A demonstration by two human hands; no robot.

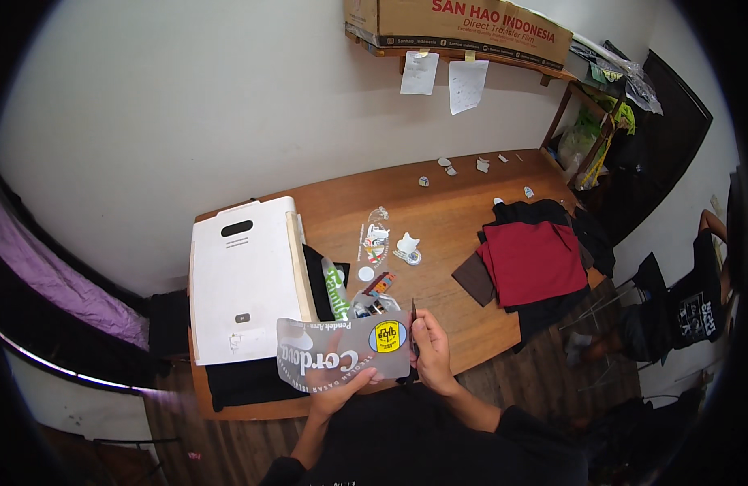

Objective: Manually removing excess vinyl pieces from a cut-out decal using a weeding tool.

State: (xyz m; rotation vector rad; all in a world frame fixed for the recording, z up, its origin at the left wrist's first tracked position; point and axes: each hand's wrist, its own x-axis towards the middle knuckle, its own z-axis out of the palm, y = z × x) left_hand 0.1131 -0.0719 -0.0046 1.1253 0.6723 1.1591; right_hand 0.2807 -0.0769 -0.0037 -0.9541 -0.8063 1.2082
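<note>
1. Both hands hold up a translucent grey printed film sheet [341, 355] near the wooden table [439, 219]; left hand [335, 387] pinches its lower edge, right hand [431, 350] clamps its right end.
2. Beyond the grip lies a white flat heat-press lid [244, 275]; right of it, folded dark red cloth [532, 261].
3. Just above the sheet, small cut stickers [378, 243] lie.

both hands [341, 381] [431, 352] hold printed film sheet [341, 348] over wooden table [447, 219].
</note>
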